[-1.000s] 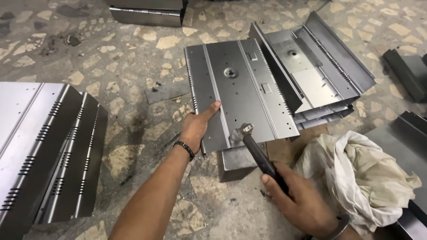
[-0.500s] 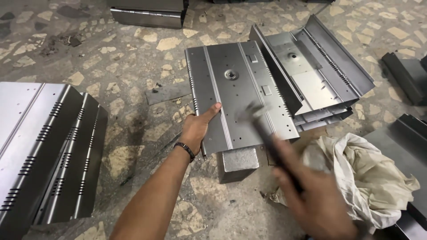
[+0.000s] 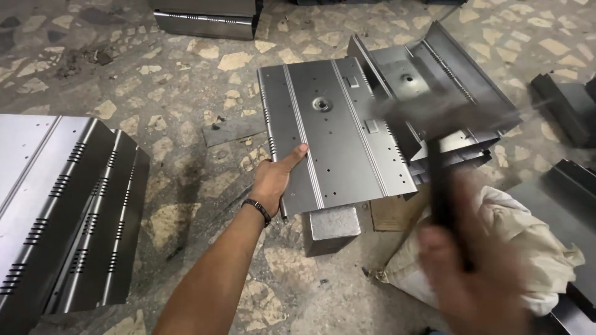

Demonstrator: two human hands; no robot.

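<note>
Right hand (image 3: 478, 285) has swung the hammer (image 3: 444, 180) up — blurred, fingers gripping it — while left hand (image 3: 276, 180) still pins the metal panel (image 3: 338, 136).

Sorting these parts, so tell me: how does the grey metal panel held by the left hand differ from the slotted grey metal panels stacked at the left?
The held ribbed grey metal panel rests on a steel block; the stacked slotted grey panels lie on the floor. The held one is single with a central round hole; the stacked ones overlap. Both are bent grey sheet metal.
</note>
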